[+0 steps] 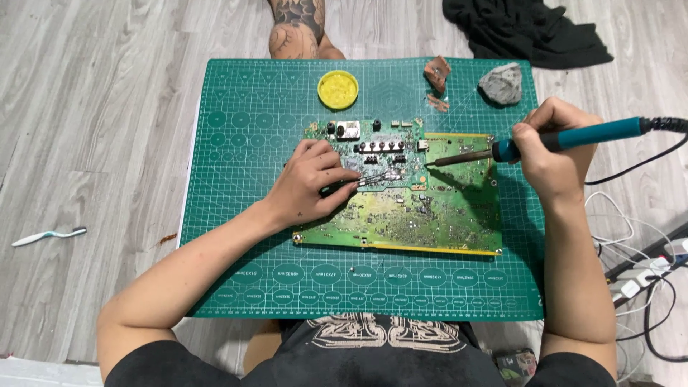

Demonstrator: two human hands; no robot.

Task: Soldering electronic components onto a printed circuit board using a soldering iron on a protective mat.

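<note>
One green circuit board lying flat, centre of the green cutting mat, yellow strips along its top right and bottom edges, a row of black connectors and a metal socket along the far edge. Left hand resting on the board's left part, fingers pinched around thin metal tweezers, tips pointing right toward the middle of the board. Right hand off the board's right edge, clenched around the teal handle of a soldering iron, pen style. Iron tip hovering over or touching the board just right of the tweezers, can't really tell which. Black cord trailing off the iron's back end to the right.

Further out on the mat: small round yellow tin near the far edge, a reddish-brown scrap next to it, a grey crumpled lump at the far right corner. Off the mat on the grey wood floor: white toothbrush way left, black cloth top right, tangle of white and black cables on the right.
</note>
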